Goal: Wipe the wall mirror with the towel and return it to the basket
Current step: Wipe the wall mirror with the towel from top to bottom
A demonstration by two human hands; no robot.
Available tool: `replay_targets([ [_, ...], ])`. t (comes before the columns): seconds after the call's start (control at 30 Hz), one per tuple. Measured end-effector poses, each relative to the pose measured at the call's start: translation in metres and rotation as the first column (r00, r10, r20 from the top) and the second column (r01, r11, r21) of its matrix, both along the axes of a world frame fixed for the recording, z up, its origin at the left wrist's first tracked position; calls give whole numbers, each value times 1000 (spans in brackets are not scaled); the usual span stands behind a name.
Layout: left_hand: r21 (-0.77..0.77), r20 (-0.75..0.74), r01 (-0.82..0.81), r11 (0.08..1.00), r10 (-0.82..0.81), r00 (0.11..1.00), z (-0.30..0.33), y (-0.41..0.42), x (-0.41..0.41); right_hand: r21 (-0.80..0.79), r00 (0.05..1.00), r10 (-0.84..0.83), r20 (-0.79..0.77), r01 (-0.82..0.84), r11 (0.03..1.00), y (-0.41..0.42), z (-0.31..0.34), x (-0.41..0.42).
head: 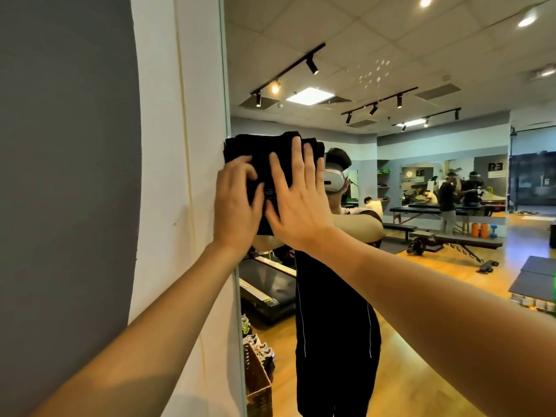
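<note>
A folded black towel (pixel 261 152) lies flat against the wall mirror (pixel 391 206) near its left edge, at about head height. My left hand (pixel 236 203) presses on the towel's lower left part, its fingertips slightly bent on the cloth. My right hand (pixel 296 203) presses flat on the towel with straight, spread fingers pointing up. The two hands overlap at the thumbs. The mirror reflects a person in dark clothes standing behind the towel. The basket (pixel 258 383) shows only as a reflection at the mirror's lower left.
A white wall strip (pixel 192 206) and a grey wall (pixel 66 176) border the mirror on the left. The reflection shows a gym room with a treadmill (pixel 264 284), benches (pixel 451 242), massage tables and other people at the far end.
</note>
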State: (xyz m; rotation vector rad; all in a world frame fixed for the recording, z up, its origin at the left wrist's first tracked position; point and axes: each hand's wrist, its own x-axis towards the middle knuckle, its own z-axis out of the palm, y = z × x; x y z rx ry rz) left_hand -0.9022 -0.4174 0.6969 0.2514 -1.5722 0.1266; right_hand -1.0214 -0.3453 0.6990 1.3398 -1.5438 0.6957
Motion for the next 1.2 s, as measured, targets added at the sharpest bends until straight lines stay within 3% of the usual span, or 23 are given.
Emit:
replay_targets([
  [0.1, -115, 243, -182, 976, 206, 948, -8, -15, 1, -31, 999, -14, -43, 13, 999, -6, -1, -4],
  [0.27, -176, 331, -381, 907, 420, 845, -17, -32, 3, -50, 992, -38, -117, 33, 998, -16, -6, -10],
  [0.6, -271, 271, -412, 870, 480, 835, 14, -53, -7, -128, 977, -53, -209, 26, 991, -31, 21, -19],
  [1.2, -340, 153, -436, 833, 506, 849, 205, -66, -13, -244, 974, -94, -208, 42, 969, -36, 207, -20],
])
